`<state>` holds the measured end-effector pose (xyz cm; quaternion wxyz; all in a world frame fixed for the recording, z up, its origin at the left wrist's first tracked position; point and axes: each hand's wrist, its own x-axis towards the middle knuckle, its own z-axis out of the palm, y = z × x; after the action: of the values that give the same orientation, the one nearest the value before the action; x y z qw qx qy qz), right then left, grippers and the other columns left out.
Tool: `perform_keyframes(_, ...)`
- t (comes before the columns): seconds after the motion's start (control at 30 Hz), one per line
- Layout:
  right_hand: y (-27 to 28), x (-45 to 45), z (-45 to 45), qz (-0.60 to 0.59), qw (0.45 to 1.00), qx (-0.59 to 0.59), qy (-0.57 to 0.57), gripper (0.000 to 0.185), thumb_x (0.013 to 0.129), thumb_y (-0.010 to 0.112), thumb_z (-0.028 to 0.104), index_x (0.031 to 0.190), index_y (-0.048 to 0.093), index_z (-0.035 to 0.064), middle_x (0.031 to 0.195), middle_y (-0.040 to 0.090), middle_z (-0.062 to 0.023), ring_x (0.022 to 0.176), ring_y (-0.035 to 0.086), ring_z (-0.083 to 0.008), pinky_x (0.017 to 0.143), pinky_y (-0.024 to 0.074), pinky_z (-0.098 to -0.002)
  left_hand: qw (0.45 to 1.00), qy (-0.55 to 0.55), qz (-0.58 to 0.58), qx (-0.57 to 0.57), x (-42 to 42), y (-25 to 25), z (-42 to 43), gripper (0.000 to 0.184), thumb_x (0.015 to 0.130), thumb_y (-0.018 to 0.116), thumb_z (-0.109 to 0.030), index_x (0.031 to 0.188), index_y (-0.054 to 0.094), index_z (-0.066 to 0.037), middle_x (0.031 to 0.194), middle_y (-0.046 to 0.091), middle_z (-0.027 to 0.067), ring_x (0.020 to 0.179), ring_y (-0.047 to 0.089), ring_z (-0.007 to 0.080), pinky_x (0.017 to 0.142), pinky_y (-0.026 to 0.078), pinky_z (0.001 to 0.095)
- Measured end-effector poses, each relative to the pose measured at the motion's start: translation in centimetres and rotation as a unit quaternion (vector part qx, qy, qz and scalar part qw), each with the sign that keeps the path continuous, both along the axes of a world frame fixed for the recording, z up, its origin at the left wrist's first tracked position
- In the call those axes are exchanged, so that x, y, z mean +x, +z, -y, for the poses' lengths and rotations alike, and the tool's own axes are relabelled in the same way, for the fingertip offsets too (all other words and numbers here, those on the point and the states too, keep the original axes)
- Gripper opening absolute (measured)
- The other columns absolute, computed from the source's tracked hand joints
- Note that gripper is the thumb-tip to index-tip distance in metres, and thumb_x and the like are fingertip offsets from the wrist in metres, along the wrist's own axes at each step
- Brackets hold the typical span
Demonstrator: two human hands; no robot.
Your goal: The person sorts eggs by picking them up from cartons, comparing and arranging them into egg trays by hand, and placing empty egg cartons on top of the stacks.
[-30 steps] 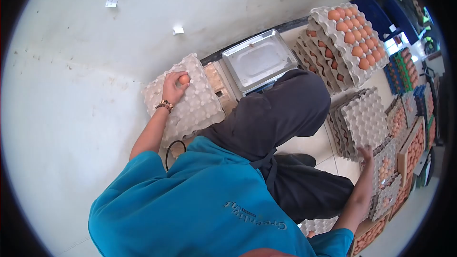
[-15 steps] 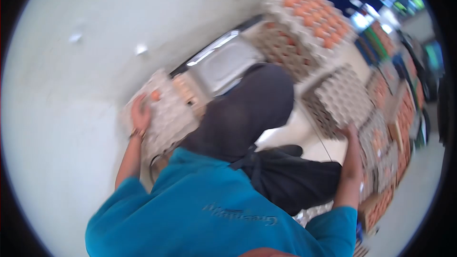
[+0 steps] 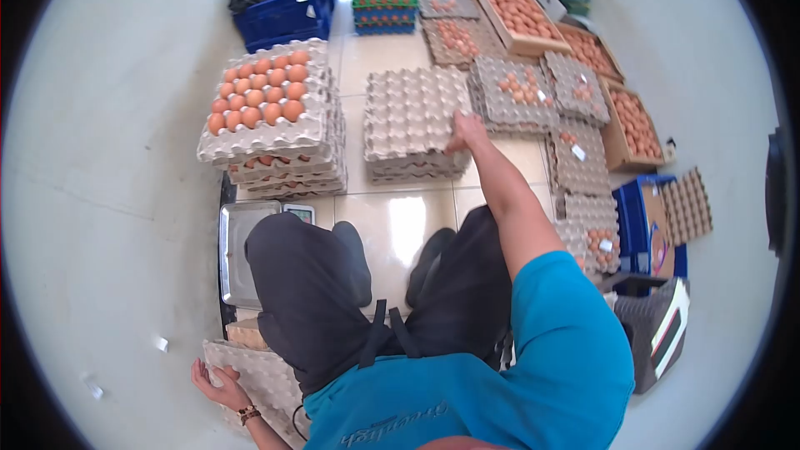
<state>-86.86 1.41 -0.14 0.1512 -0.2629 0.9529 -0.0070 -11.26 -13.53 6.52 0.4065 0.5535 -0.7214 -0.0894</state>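
Observation:
My right hand is closed on the right edge, near the front corner, of the top egg tray in a low stack of grey cardboard trays. No eggs show in this top tray. Down at the lower left, my left hand lies at the edge of another cardboard egg tray, its fingers curled but apart. The egg seen near that hand earlier does not show now. A taller egg-tray stack stands left of the right hand's stack, brown eggs filling most of its top.
A metal pan sits beside my left knee. Egg trays and wooden egg boxes line the right side. Blue crates stand at the back left; green and blue trays of eggs are beside them.
My view has swung round toward the stacks in front. My right hand still grips the tray's edge. The left hand is now at the outer edge of its tray.

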Motion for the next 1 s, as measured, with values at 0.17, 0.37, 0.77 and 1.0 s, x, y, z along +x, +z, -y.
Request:
perform_keyframes(0.17,0.4,-0.4,-0.1,0.045,0.998,-0.016,-0.049,0.112,0.042,0.093,0.042,0.138,0.044,0.0119,0.139,0.039,-0.0289,0.130,0.041,-0.0434,0.106,0.0430,-0.0469,0.998,-0.046,0.031,-0.025,-3.0,2.0,1.0,0.032,0.092,0.052,-0.002,0.124,0.054,0.004,0.124,0.054,0.0173,0.110,0.058,0.0306,0.098,0.048,0.0416)
perform_keyframes(0.37,-0.1,-1.5,-1.6,0.110,0.990,-0.057,-0.070,0.128,0.037,0.092,0.053,0.148,0.035,0.0237,0.150,0.019,-0.0310,0.137,0.030,-0.0478,0.111,0.0357,-0.0484,0.997,-0.065,0.030,-0.039,-2.9,0.5,1.4,0.030,0.092,0.051,-0.002,0.121,0.056,0.004,0.122,0.055,0.0167,0.103,0.061,0.0298,0.092,0.052,0.0401)
perform_keyframes(0.77,-3.7,-5.9,-1.4,0.150,0.920,-0.292,-0.212,0.085,0.068,0.071,0.044,0.128,0.052,-0.0132,0.126,0.057,-0.0335,0.124,0.056,-0.0355,0.103,0.0449,-0.0394,0.998,-0.067,-0.006,0.017,-5.3,1.4,2.3,0.056,0.088,0.065,-0.035,0.132,0.052,-0.003,0.127,0.055,0.0212,0.107,0.059,0.0302,0.094,0.048,0.0445)
perform_keyframes(1.0,1.5,-5.5,1.3,0.085,0.754,-0.629,-0.168,0.032,0.069,0.067,0.024,0.079,0.069,-0.0060,0.074,0.067,-0.0140,0.065,0.060,-0.0188,0.062,0.0471,-0.0349,0.925,-0.315,-0.153,0.147,-15.6,5.5,3.0,0.052,0.092,0.058,-0.016,0.139,0.045,0.001,0.137,0.049,0.0171,0.120,0.052,0.0309,0.106,0.039,0.0436)
